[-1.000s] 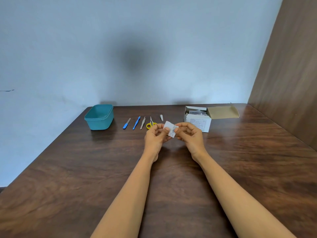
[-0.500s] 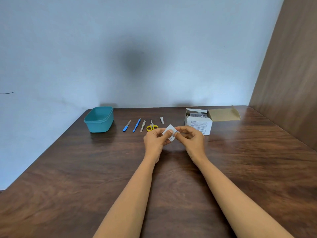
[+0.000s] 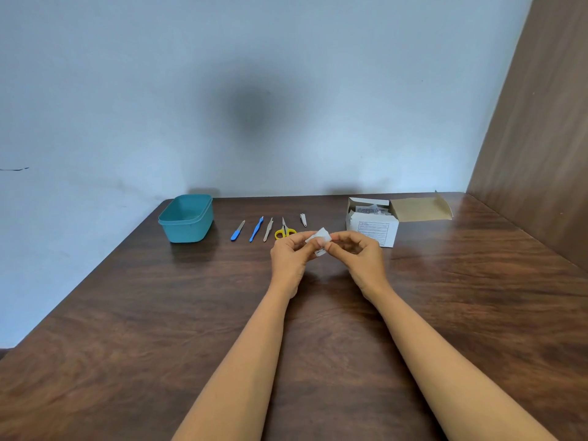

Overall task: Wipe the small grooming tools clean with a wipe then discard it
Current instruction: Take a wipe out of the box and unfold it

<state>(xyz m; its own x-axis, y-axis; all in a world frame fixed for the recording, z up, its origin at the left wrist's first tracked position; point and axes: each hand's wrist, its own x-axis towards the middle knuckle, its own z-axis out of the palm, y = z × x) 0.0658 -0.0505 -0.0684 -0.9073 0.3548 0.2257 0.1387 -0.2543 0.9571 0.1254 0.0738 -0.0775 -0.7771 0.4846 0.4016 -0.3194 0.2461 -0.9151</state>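
A small white wipe packet (image 3: 320,239) is pinched between my left hand (image 3: 291,259) and my right hand (image 3: 361,261) above the middle of the table. Behind the hands a row of grooming tools lies on the wood: a blue-handled file (image 3: 237,230), a blue stick tool (image 3: 256,229), grey tweezers (image 3: 268,229), yellow-handled scissors (image 3: 284,231) and a small silver clipper (image 3: 303,219). The hands touch none of the tools.
A teal plastic tub (image 3: 187,218) stands at the back left. An open white cardboard box of wipe packets (image 3: 373,221) sits at the back right, its flap lying open. A wooden panel (image 3: 541,128) walls the right side. The brown table (image 3: 159,313) stretches toward me.
Both hands have kept the packet and worked it between the fingers; its top corner now sticks up above my left fingers. The tools have not moved.
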